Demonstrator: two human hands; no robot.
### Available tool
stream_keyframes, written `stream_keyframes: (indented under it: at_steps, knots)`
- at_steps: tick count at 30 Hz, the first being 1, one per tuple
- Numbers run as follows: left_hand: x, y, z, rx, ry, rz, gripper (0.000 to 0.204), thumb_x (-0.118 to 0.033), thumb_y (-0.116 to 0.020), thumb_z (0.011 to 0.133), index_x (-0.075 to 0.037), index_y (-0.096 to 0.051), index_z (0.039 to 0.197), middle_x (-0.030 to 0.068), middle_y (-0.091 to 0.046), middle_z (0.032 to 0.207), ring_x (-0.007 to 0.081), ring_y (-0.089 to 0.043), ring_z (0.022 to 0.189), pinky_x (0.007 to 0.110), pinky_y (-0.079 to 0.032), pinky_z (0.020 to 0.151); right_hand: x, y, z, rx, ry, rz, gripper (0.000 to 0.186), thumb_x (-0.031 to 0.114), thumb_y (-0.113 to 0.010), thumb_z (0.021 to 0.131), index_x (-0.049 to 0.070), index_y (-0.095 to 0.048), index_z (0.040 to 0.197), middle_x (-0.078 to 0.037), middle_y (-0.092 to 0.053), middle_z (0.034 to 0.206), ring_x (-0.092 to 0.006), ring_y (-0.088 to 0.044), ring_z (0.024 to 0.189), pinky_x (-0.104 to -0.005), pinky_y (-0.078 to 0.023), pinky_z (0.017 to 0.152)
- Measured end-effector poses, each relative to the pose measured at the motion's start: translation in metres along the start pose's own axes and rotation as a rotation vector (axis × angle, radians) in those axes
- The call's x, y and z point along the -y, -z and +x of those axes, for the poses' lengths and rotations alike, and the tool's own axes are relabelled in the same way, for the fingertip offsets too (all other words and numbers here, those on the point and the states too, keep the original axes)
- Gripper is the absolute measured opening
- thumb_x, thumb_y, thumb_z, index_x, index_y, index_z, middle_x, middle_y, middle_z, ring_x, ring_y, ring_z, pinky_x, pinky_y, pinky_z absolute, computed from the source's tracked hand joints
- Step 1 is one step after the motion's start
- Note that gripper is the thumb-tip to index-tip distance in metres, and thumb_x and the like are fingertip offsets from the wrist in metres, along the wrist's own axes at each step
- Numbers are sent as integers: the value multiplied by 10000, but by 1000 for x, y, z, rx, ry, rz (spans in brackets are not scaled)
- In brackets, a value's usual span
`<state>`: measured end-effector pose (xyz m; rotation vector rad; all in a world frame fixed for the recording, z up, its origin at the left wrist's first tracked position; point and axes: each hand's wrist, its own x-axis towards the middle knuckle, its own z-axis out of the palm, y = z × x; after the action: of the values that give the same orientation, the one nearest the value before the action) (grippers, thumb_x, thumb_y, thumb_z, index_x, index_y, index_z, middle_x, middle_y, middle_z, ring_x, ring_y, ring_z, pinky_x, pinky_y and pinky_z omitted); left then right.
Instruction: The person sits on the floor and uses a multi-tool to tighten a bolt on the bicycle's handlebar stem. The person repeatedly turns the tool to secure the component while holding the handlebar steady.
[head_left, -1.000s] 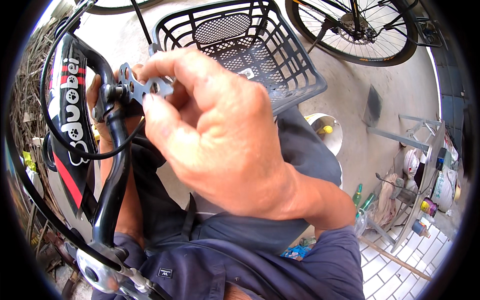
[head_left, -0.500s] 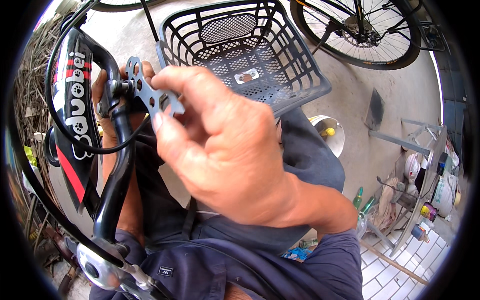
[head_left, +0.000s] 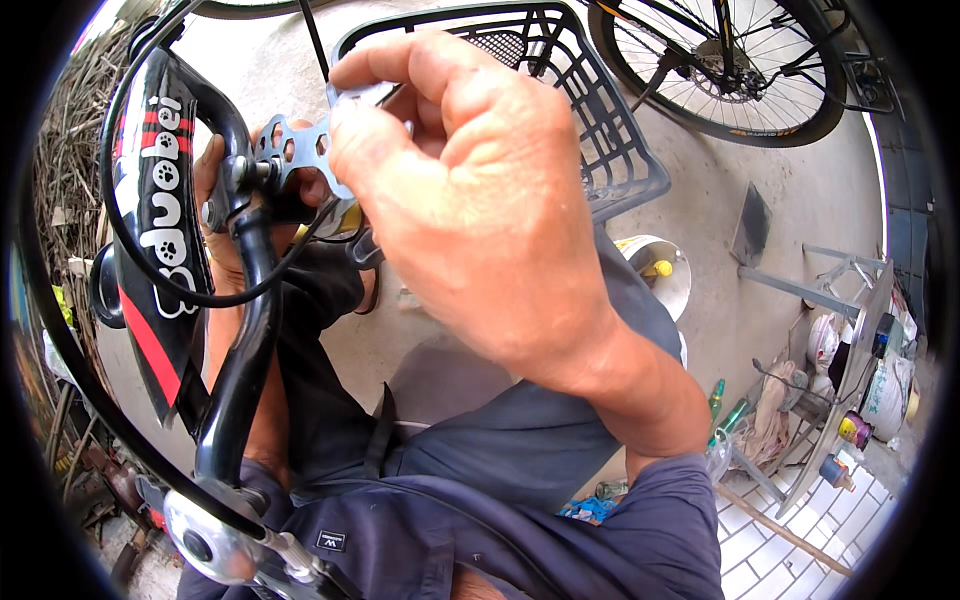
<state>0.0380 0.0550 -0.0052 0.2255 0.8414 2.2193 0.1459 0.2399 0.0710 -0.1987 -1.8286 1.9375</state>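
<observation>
My right hand point(head_left: 490, 190) pinches a flat silver multi-hole wrench point(head_left: 303, 147) between thumb and fingers. The wrench's far end lies at a bolt point(head_left: 262, 172) on a black clamp point(head_left: 240, 190); whether it is seated on the bolt head cannot be made out. Behind the clamp, my left hand point(head_left: 215, 245) is closed round it, thumb on one side and fingertips on the other, with much of the hand hidden. The clamp joins a curved black bicycle tube point(head_left: 250, 320), beside a black, white and red frame piece point(head_left: 165, 200).
A black cable point(head_left: 200, 300) loops across the tube. Ahead are a black basket point(head_left: 625, 150) and a bicycle wheel point(head_left: 735, 120). A white bucket point(head_left: 672, 285) stands to the right, with a metal-framed stand point(head_left: 810, 290) and green bottles point(head_left: 718, 397) beyond. Dry sticks point(head_left: 65, 150) pile up at left.
My right hand has moved up and slightly right, turning the wrench about the bolt. The frame and tube have shifted slightly right in view. My left hand stays behind the clamp.
</observation>
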Motion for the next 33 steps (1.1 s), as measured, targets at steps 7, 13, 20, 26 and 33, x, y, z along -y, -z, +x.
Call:
stream_keyframes:
  at_steps: [7,13,20,26,33]
  knots:
    - [-2,-2,-2,-15,-11,25,628,-567,-512,926,32,-598,1093,156,-632,994,265,-607,788,364,-489,727,16,-2,-29,85,-66,-71,185,2,-626,834,-34,-596,1013,-232,-646,764,-392,-672,711,-439,-535,634]
    - [-4,-8,-4,12,-1,36,635,-565,-518,921,40,-601,1095,160,-637,968,262,-607,783,364,-490,738,12,-9,-56,149,13,-160,320,-11,-617,836,-26,-549,1148,-262,-647,928,-438,-652,845,-479,-536,728]
    - [-3,-6,-1,25,16,36,645,-564,-525,914,49,-604,1097,165,-643,938,259,-607,777,364,-490,751,14,-3,-45,63,-44,-69,320,-10,-623,836,-33,-550,1147,-253,-654,884,-413,-674,796,-451,-543,684]
    - [-2,-3,2,12,34,38,653,-562,-531,909,57,-607,1099,170,-649,912,256,-607,772,364,-491,763,6,0,-17,-16,-79,75,216,24,-620,843,-74,-624,1035,-208,-643,666,-308,-687,621,-390,-534,586]
    - [0,-10,2,-53,27,43,635,-596,-452,932,18,-596,1010,152,-599,809,255,-551,707,350,-458,691,0,3,7,-6,-118,81,251,78,-596,830,-112,-654,984,-149,-631,603,-181,-616,523,-322,-512,551]
